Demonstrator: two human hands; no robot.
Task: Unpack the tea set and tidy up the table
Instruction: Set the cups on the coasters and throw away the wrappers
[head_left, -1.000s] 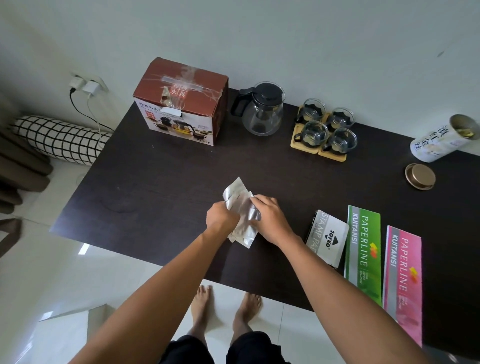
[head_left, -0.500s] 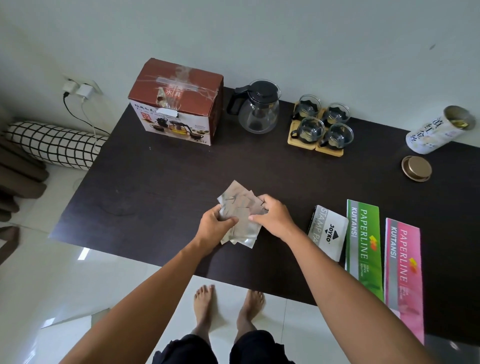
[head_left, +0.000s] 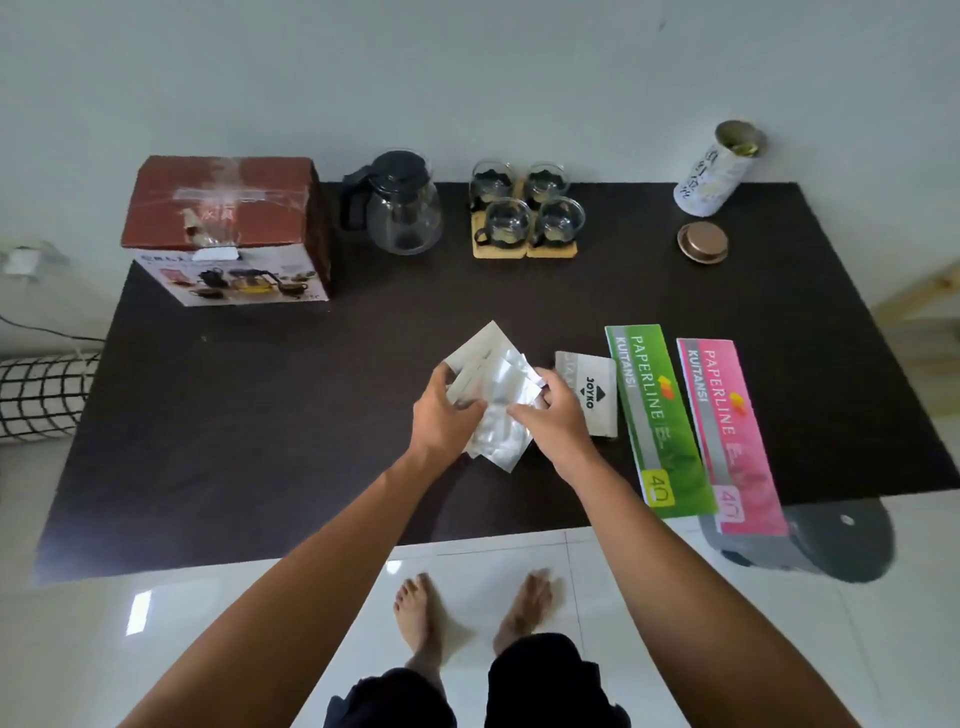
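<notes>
A bunch of silver foil sachets (head_left: 493, 387) is held above the middle of the dark table (head_left: 234, 415). My left hand (head_left: 444, 418) grips their left side and my right hand (head_left: 556, 421) pinches their right side. At the back stand the red tea set box (head_left: 223, 218), a glass teapot with a black lid (head_left: 402, 205), and several glass cups on two wooden coasters (head_left: 524, 213). A white tea tin (head_left: 719, 171) lies tilted at the back right, its gold lid (head_left: 702, 241) flat beside it.
A white Joyko stamp pad box (head_left: 592, 397), a green Paperline receipt book (head_left: 657, 415) and a pink one (head_left: 727, 431) lie to the right of my hands. A checked bolster (head_left: 41, 395) is at the left. A round stool (head_left: 810, 535) sits under the table's right front corner.
The view has swung to face the table more squarely. Both hands have kept hold of the sachets, fanned them out, and moved a little right toward the stamp pad box.
</notes>
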